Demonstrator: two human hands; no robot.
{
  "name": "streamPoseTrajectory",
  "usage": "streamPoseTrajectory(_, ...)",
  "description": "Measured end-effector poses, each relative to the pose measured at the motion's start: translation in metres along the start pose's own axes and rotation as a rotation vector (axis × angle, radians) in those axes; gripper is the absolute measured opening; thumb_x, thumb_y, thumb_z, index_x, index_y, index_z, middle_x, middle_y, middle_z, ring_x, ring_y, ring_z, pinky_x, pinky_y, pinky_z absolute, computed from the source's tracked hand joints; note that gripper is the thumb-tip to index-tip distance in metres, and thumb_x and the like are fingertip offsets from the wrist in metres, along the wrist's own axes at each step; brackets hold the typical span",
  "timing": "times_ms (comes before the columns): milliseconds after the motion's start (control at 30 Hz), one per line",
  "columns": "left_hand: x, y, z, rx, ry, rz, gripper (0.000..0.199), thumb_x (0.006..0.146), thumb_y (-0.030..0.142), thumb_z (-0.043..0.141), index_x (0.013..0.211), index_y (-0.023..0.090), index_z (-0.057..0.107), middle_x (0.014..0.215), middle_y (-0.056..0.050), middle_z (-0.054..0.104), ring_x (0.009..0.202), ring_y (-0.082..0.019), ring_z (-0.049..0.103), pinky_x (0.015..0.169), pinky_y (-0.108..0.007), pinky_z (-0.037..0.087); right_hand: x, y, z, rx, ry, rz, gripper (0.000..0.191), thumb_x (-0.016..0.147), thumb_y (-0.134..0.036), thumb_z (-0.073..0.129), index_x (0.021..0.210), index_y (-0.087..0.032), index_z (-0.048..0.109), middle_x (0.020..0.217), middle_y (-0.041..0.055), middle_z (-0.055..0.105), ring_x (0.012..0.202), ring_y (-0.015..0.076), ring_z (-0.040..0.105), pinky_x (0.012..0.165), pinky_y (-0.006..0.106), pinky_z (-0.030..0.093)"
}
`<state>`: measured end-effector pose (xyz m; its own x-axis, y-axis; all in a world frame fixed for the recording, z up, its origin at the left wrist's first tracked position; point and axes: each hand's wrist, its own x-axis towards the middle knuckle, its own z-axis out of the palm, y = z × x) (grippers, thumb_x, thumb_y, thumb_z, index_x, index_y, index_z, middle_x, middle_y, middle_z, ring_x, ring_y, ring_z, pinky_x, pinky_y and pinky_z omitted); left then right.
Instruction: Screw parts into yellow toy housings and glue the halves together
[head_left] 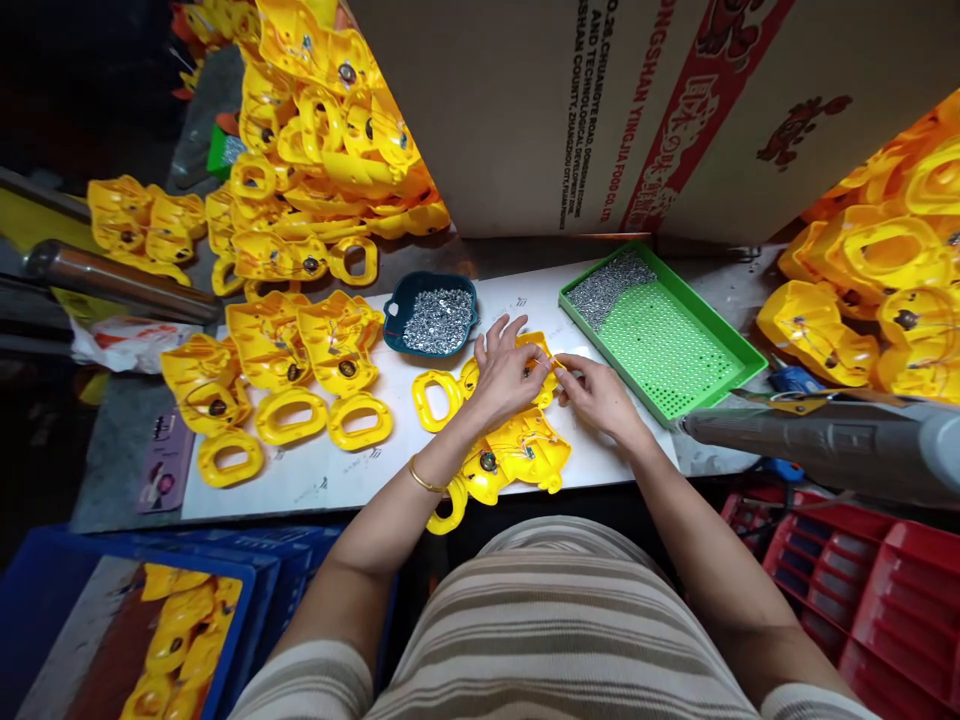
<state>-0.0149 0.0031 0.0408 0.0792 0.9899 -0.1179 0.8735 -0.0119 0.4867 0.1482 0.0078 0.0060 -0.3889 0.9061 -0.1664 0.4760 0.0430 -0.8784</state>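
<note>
My left hand (508, 375) is over a yellow plastic shell (536, 345), thumb and forefinger pinched together and the other fingers raised. Whatever lies in that pinch is too small to make out. At the shell's right edge, my right hand (598, 397) has its thumb and forefinger closed on the rim. Nearer my body lies a second yellow shell (517, 452) with its inside up, showing wires and a round metal part. Yellow oval rings (437, 402) lie to the left of the shells, one by the table edge partly under my left forearm.
A dark bowl (438, 315) of small metal screws and a green tray (675, 345) with more screws stand behind my hands. Several yellow shells (341, 345) and rings line the left. A large carton (600, 120) blocks the back. A grey cylindrical tool (810, 440) juts in from the right.
</note>
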Motion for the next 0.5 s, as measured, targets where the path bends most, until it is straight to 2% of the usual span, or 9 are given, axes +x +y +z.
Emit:
streamPoseTrajectory(133, 0.006, -0.004, -0.003, -0.027, -0.03, -0.016, 0.017, 0.084, 0.032, 0.06, 0.078, 0.02, 0.069, 0.145, -0.006, 0.047, 0.142, -0.031, 0.025, 0.113, -0.058, 0.018, 0.0, 0.001, 0.0, 0.124, -0.004, 0.013, 0.033, 0.091, -0.04, 0.048, 0.112, -0.018, 0.062, 0.104, 0.008, 0.071, 0.073, 0.0146, 0.069, 0.067, 0.025, 0.053)
streamPoseTrajectory(200, 0.01, -0.007, -0.003, -0.064, -0.036, -0.017, 0.018, 0.085, 0.034, 0.06, 0.078, 0.02, 0.07, 0.142, -0.006, 0.051, 0.14, -0.032, 0.029, 0.112, -0.058, 0.021, 0.002, -0.001, -0.001, 0.233, -0.03, 0.059, 0.039, 0.09, -0.046, 0.049, 0.112, -0.016, 0.061, 0.095, 0.0081, 0.071, 0.071, 0.0144, 0.069, 0.061, 0.023, 0.053)
streamPoseTrajectory(300, 0.012, -0.012, -0.004, -0.116, -0.034, -0.001, 0.018, 0.086, 0.035, 0.06, 0.081, 0.021, 0.07, 0.137, -0.006, 0.056, 0.137, -0.031, 0.033, 0.111, -0.057, 0.024, 0.01, -0.003, 0.0, 0.307, -0.099, 0.147, 0.045, 0.091, -0.053, 0.044, 0.11, -0.016, 0.061, 0.077, 0.0057, 0.069, 0.059, 0.0134, 0.066, 0.043, 0.018, 0.044)
streamPoseTrajectory(367, 0.013, -0.015, -0.005, -0.135, -0.039, 0.013, 0.018, 0.086, 0.036, 0.059, 0.081, 0.022, 0.07, 0.133, -0.005, 0.058, 0.134, -0.031, 0.037, 0.109, -0.056, 0.026, 0.017, -0.005, 0.001, 0.301, -0.127, 0.192, 0.042, 0.09, -0.052, 0.046, 0.105, -0.016, 0.062, 0.073, 0.005, 0.067, 0.053, 0.0119, 0.063, 0.038, 0.016, 0.04)
streamPoseTrajectory(500, 0.009, -0.017, -0.008, -0.147, -0.055, 0.022, 0.017, 0.087, 0.034, 0.059, 0.08, 0.023, 0.069, 0.129, -0.004, 0.061, 0.127, -0.028, 0.044, 0.106, -0.053, 0.031, 0.026, -0.012, 0.003, 0.356, -0.137, 0.304, 0.027, 0.088, -0.041, 0.054, 0.096, -0.016, 0.058, 0.079, 0.0058, 0.067, 0.055, 0.011, 0.063, 0.039, 0.016, 0.042)
